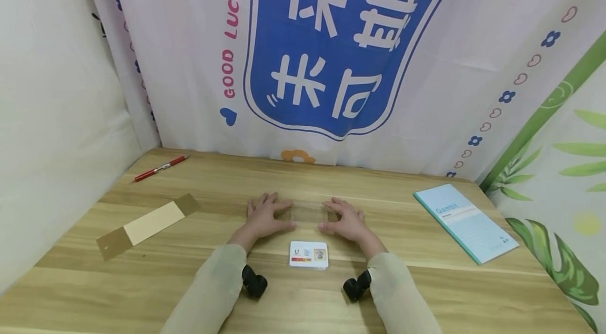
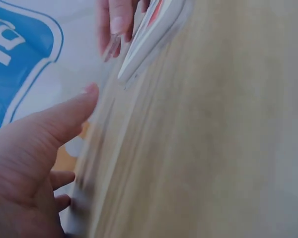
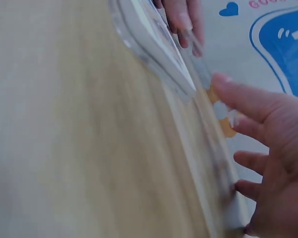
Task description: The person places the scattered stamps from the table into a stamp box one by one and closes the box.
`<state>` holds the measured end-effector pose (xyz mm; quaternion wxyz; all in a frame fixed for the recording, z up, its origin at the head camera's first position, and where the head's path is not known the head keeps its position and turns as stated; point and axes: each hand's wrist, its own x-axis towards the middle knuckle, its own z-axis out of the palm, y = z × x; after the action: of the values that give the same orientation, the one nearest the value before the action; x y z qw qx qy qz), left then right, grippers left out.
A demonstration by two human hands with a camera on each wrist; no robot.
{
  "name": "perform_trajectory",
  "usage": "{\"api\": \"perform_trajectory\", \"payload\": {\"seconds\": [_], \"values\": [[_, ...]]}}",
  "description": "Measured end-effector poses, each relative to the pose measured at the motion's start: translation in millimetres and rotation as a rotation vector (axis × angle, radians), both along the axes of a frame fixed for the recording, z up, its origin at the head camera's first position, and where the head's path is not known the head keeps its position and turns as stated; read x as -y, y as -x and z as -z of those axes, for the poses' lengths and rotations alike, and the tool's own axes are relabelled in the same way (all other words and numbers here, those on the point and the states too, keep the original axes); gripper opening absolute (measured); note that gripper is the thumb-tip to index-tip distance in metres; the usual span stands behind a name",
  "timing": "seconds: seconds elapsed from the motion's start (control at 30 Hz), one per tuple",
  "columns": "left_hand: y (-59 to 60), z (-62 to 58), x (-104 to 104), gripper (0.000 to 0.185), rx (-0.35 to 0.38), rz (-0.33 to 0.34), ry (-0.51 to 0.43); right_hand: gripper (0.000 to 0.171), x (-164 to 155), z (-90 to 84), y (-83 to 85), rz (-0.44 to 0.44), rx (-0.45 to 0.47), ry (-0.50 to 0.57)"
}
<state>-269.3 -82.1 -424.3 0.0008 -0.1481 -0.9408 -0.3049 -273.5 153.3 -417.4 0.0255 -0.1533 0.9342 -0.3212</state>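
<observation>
A clear, flat plastic cover [image 1: 309, 212] spans the gap between both hands, hard to make out against the wood. My left hand [image 1: 263, 218] holds its left edge between thumb and fingers; my right hand [image 1: 347, 220] has the right edge the same way. In the left wrist view, a strip of the clear cover [image 2: 112, 48] shows at the other hand's thumb. Just nearer to me than the hands lies a white card [image 1: 302, 251] with printed text and a square picture, a clear layer showing under its edge. Both thumbs point inward, above the card's far side.
At the left lie a brown and cream strip [image 1: 153, 223] and a red pen [image 1: 161, 168]. A light blue notebook [image 1: 466, 223] rests at the right. Printed curtains [image 1: 199, 60] hang behind and beside the wooden table [image 1: 189, 286]. Each wrist carries a small black camera [image 1: 255, 282].
</observation>
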Motion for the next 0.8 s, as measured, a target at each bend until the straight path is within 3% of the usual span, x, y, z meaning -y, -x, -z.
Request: {"api": "perform_trajectory", "payload": {"seconds": [0.2,0.43,0.6,0.8], "values": [[-21.8,-4.6,6,0.061,-0.022,0.040,-0.130,0.067,1,-7.5,-19.4,-0.042,0.057,0.158],[-53.4,-5.3,5,0.064,-0.079,0.022,-0.181,0.068,0,-15.3,-49.6,-0.130,0.027,0.297],[-71.9,-1.1,3,0.066,-0.109,0.007,-0.182,0.067,-5,-1.8,-60.6,-0.134,-0.059,0.256],[-83.8,4.1,3,0.066,-0.136,0.010,-0.099,0.065,-6,6.8,-71.9,-0.115,-0.093,0.187]]}}
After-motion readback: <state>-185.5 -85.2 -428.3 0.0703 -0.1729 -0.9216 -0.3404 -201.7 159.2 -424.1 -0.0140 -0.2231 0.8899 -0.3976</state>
